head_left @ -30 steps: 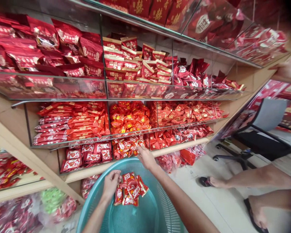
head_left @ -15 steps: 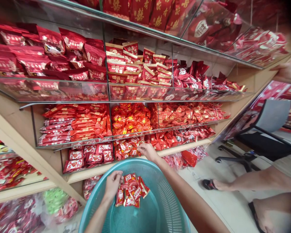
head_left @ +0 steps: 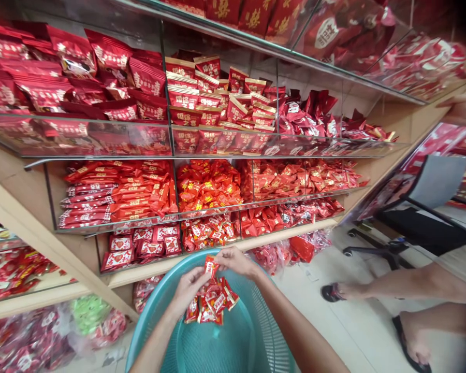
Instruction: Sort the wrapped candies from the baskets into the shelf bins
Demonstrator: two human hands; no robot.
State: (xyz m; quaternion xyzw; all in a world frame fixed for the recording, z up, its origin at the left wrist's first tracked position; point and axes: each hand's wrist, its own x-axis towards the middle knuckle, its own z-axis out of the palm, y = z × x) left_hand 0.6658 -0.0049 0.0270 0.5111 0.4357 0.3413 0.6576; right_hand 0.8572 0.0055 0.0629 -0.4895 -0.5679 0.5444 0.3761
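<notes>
Over the teal plastic basket (head_left: 171, 357), a small red wrapped candy (head_left: 210, 265) is held up between my two hands. My right hand (head_left: 236, 261) pinches it from the right side. The fingers of my left hand (head_left: 192, 288) close on its lower left edge. Below them, several red and gold candy packets (head_left: 212, 305) lie in a loose pile on the basket's floor. Just beyond the rim is a bottom-shelf bin of similar red candies (head_left: 209, 231).
Tiered shelves with clear front panels (head_left: 112, 139) hold red packets. A wooden ledge (head_left: 140, 272) runs behind the basket. Bagged packets (head_left: 272, 256) lie on the floor below. At the right are a wheeled chair (head_left: 423, 217) and another person's legs (head_left: 388, 295).
My right hand has come back from the candy bin to above the basket, with a candy. My left hand has risen rightward to meet it. The view has shifted slightly.
</notes>
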